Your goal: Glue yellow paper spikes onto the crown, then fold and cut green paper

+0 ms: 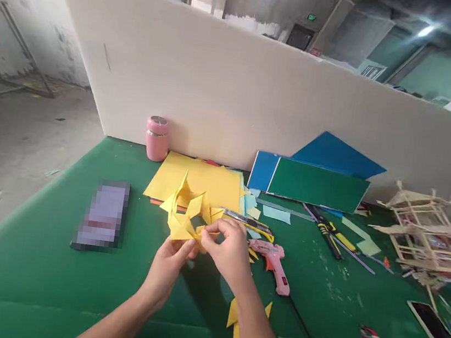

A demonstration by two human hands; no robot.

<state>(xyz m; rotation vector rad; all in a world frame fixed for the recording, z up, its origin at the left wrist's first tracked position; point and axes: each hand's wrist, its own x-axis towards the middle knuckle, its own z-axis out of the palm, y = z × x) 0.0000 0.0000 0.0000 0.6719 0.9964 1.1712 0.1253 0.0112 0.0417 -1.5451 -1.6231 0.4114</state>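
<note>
Between my two hands is a yellow folded-paper ring (181, 226) made of pointed, joined pieces, held above the green table. My left hand (171, 262) grips its near lower edge with thumb and fingers. With thumb and forefinger, my right hand (228, 245) pinches the ring's right side; some of its fingertips are hidden behind the paper. Just right of that hand lies a pink hot glue gun (275, 259), its black cord running toward the front edge. Loose yellow folded pieces (234, 317) rest beneath my right forearm. A utility knife (249, 222) lies behind my right hand.
Yellow paper sheets (207, 183) are stacked at the back, beside a pink flask (157, 138). A blurred-out phone (103, 214) lies left. Green and blue boards (319, 184) lean on the partition (236, 87). Pliers (327, 235), a stick model (433, 229) and another phone (440, 336) are at right.
</note>
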